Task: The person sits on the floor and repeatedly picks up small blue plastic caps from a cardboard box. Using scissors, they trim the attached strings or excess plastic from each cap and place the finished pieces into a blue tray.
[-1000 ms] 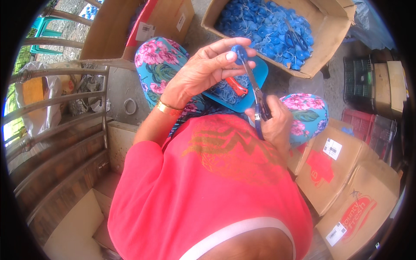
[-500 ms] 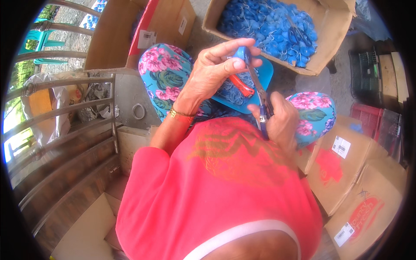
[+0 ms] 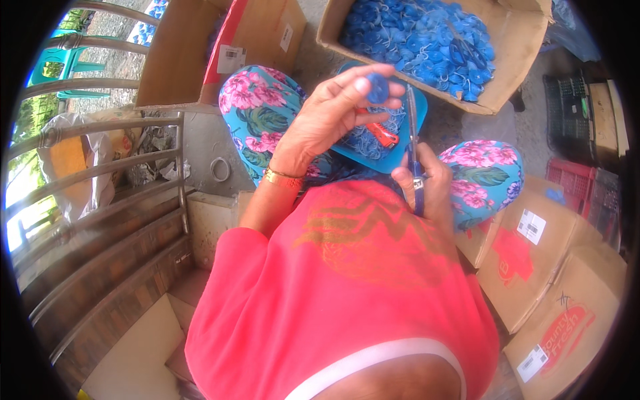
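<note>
Between the thumb and fingers of my left hand (image 3: 325, 110) is a small round blue plastic disc (image 3: 378, 88), its flat face turned up. My right hand (image 3: 432, 179) grips scissors (image 3: 413, 127) with dark blue handles; their blades point away from me, just right of the disc and apart from it. Below the left hand, in my lap, rests a light blue tray (image 3: 418, 107) holding a tangle of thin pale blue strands (image 3: 363, 143). A red-handled tool (image 3: 385, 136) lies on the strands, its other end hidden by my left fingers.
An open cardboard box (image 3: 517, 40) ahead holds many blue discs (image 3: 413, 40), with another dark-handled tool (image 3: 467, 53) on top. A second carton (image 3: 267, 47) stands at the front left. Metal bars (image 3: 100, 127) run along the left. Closed cartons (image 3: 533, 267) and a red crate (image 3: 571, 179) are at the right.
The scissors have come away from the disc and swung more upright. My left hand has turned the disc so its flat round face shows.
</note>
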The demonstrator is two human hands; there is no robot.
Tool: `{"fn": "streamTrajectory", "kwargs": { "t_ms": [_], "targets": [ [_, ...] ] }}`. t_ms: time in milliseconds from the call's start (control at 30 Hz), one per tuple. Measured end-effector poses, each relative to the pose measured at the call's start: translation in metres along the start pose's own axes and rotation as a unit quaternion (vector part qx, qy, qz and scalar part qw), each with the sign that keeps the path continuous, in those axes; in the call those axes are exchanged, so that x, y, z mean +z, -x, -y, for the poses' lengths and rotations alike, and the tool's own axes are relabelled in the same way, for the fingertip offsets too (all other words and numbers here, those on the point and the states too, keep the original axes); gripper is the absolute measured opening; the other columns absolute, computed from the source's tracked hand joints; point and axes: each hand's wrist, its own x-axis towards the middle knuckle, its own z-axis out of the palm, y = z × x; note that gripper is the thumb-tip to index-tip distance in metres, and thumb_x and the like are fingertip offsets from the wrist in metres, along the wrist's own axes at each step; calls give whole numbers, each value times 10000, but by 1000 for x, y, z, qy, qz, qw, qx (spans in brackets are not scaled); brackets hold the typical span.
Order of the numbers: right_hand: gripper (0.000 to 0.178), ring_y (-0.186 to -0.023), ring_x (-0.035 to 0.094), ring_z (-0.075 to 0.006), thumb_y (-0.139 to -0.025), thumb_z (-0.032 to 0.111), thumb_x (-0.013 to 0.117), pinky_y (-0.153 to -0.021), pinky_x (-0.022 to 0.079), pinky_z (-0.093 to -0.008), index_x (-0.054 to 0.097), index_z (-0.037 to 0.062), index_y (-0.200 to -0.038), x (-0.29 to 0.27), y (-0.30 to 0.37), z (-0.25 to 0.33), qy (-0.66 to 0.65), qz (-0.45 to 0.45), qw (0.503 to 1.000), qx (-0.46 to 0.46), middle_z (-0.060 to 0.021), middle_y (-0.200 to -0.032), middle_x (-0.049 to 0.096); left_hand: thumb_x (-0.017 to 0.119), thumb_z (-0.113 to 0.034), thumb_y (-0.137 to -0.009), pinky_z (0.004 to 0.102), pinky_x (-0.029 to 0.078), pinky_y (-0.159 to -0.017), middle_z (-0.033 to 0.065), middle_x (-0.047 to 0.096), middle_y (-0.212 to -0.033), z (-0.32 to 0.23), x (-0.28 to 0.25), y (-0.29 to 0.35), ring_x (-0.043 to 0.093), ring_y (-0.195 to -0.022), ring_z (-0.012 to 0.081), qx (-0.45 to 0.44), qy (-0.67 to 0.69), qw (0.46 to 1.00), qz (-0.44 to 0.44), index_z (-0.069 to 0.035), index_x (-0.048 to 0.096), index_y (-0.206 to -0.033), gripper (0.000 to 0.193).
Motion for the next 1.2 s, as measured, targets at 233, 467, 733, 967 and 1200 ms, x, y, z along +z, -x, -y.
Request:
{"fn": "streamTrajectory", "kwargs": {
  "t_ms": [233, 467, 733, 967, 1200],
  "targets": [
    [505, -520, 523, -251, -786, 480, 727, -493, 405, -354, 529, 15, -779, -1, 0, 5, 0, -48, 999, 23, -114, -611, 518, 664, -261, -883, 296, 497, -798, 88, 651, -1024, 8, -15, 2, 636, -894, 155, 27, -413, 907, -77, -47, 601, -1191, 380],
    [469, -569, 552, -368, -759, 427, 757, -512, 404, -419, 525, 19, -767, 0, -3, 6, 80, -38, 996, 10, -168, -614, 540, 684, -108, -856, 288, 527, -846, 99, 637, -1036, -12, 13, 7, 636, -862, 156, 51, -155, 983, -81, -33, 553, -1244, 416],
    [451, -622, 586, -402, -719, 400, 788, -535, 424, -448, 547, 25, -787, -1, -6, 15, 108, -13, 994, -10, -180, -639, 577, 652, 5, -854, 300, 531, -847, 99, 615, -1094, -7, 16, 6, 636, -922, 170, 157, -247, 955, -48, 19, 538, -1233, 395],
    [438, -594, 587, -396, -725, 388, 789, -505, 425, -427, 546, 28, -781, -3, -5, 12, 177, -43, 983, -22, -174, -615, 568, 657, -12, -854, 286, 527, -840, 109, 623, -1110, -16, 17, 7, 631, -904, 152, 120, -261, 957, -30, 22, 565, -1211, 370],
    [469, -544, 537, -362, -758, 419, 765, -498, 408, -388, 539, 12, -815, -8, -3, 11, 55, 16, 998, 25, -164, -609, 544, 651, -29, -861, 285, 516, -858, 105, 621, -1133, -18, 15, 4, 612, -963, 154, 110, -291, 950, -31, 10, 580, -1211, 359]
  ]
}}
